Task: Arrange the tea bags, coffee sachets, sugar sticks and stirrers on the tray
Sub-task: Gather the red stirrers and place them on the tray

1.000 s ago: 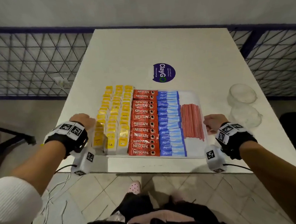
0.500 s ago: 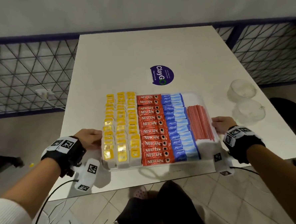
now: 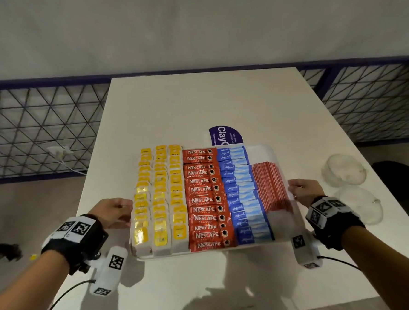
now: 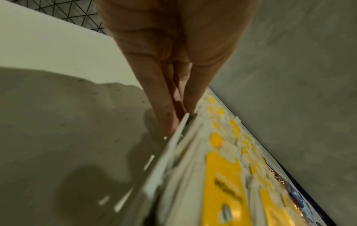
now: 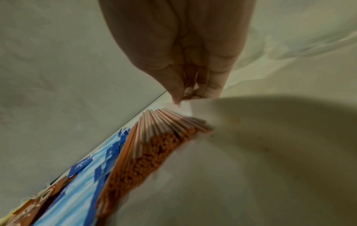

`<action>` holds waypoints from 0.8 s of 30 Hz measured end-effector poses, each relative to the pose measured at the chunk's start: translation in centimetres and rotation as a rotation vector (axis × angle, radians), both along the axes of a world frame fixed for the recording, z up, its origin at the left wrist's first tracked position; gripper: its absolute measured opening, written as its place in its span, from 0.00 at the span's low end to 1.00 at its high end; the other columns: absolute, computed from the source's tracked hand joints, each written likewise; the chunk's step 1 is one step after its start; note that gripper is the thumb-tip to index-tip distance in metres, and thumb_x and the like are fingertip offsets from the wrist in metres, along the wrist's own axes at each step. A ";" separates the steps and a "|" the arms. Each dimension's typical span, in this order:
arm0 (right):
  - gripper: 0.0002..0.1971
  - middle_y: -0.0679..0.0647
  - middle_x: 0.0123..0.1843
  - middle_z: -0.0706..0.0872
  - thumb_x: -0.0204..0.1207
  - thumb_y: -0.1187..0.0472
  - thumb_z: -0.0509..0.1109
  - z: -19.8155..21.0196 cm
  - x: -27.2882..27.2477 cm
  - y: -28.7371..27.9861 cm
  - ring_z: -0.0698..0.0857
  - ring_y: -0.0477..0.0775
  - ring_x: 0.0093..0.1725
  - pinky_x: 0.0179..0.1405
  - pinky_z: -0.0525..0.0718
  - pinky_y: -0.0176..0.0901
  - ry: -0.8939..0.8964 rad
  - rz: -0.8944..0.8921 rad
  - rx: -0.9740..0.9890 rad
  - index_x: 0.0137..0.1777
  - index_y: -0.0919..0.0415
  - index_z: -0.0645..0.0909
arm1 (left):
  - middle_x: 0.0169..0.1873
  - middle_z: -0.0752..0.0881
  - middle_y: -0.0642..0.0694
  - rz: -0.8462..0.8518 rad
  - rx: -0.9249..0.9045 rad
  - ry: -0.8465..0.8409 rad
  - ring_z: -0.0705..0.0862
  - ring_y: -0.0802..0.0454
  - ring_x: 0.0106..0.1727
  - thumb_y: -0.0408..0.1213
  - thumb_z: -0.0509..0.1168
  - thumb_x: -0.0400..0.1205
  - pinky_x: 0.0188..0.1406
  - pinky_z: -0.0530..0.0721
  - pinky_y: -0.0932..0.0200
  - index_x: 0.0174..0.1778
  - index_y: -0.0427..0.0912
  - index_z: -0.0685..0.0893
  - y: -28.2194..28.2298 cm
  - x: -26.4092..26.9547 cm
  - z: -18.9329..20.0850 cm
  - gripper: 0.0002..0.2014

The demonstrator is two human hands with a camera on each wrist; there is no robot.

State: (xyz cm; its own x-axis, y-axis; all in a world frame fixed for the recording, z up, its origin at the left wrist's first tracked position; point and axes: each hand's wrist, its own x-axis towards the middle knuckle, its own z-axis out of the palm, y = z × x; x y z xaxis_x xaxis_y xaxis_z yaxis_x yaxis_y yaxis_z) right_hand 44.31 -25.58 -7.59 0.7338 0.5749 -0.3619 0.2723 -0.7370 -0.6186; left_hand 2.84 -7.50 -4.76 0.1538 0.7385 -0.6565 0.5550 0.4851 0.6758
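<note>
A white tray (image 3: 279,220) hangs a little above the white table and throws a shadow on it. It carries three columns of yellow tea bags (image 3: 160,200), a column of red coffee sachets (image 3: 205,198), blue sugar sticks (image 3: 242,195) and a bundle of red stirrers (image 3: 270,186). My left hand (image 3: 117,213) pinches the tray's left rim (image 4: 166,165), next to the tea bags (image 4: 222,183). On the other side my right hand (image 3: 304,192) pinches the right rim (image 5: 186,107), beside the stirrers (image 5: 154,137) and sugar sticks (image 5: 86,175).
Two clear plastic containers (image 3: 343,172) (image 3: 359,205) sit on the table to the right of the tray. A purple ClayGo sticker (image 3: 225,135) lies just behind the tray. A dark mesh railing (image 3: 36,126) runs along both sides of the table.
The tray has come up off the table between both hands and is closer to the camera, with a shadow under it. Both hands kept their hold on the rims.
</note>
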 end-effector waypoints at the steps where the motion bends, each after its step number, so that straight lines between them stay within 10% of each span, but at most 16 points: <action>1: 0.14 0.67 0.60 0.85 0.76 0.69 0.66 0.1 0.7 1.0 0.82 0.68 0.62 0.67 0.77 0.61 0.007 0.006 0.004 0.60 0.69 0.84 | 0.19 0.85 0.45 0.008 -0.001 -0.001 0.83 0.56 0.17 0.23 0.58 0.83 0.18 0.83 0.66 0.40 0.36 0.81 0.7 0.5 0.2 0.09; 8: 0.14 0.65 0.58 0.86 0.76 0.70 0.65 0.2 5.2 8.9 0.82 0.65 0.60 0.66 0.78 0.55 0.034 0.055 -0.039 0.60 0.70 0.84 | 0.26 0.83 0.40 0.062 0.010 -0.004 0.81 0.57 0.14 0.24 0.56 0.85 0.16 0.82 0.67 0.44 0.33 0.79 7.0 4.5 1.1 0.08; 12: 0.13 0.56 0.47 0.81 0.78 0.70 0.64 0.3 6.7 12.5 0.78 0.53 0.49 0.45 0.78 0.38 0.074 0.062 -0.049 0.60 0.69 0.83 | 0.23 0.84 0.42 0.094 0.011 -0.003 0.81 0.58 0.14 0.24 0.56 0.84 0.15 0.81 0.68 0.39 0.34 0.79 10.2 6.4 1.3 0.10; 17: 0.14 0.70 0.56 0.85 0.78 0.73 0.61 -0.1 7.3 15.7 0.78 0.58 0.48 0.64 0.79 0.55 0.076 0.039 -0.058 0.59 0.72 0.83 | 0.13 0.82 0.55 0.100 0.014 0.015 0.82 0.62 0.16 0.22 0.57 0.83 0.16 0.81 0.69 0.39 0.39 0.77 12.7 8.1 0.9 0.11; 24: 0.12 0.68 0.57 0.86 0.78 0.70 0.64 0.0 8.0 17.7 0.84 0.66 0.54 0.64 0.80 0.57 0.034 0.044 -0.068 0.57 0.70 0.85 | 0.21 0.85 0.46 0.120 -0.012 0.026 0.82 0.60 0.15 0.22 0.55 0.84 0.16 0.82 0.67 0.37 0.40 0.76 14.5 8.7 -0.2 0.13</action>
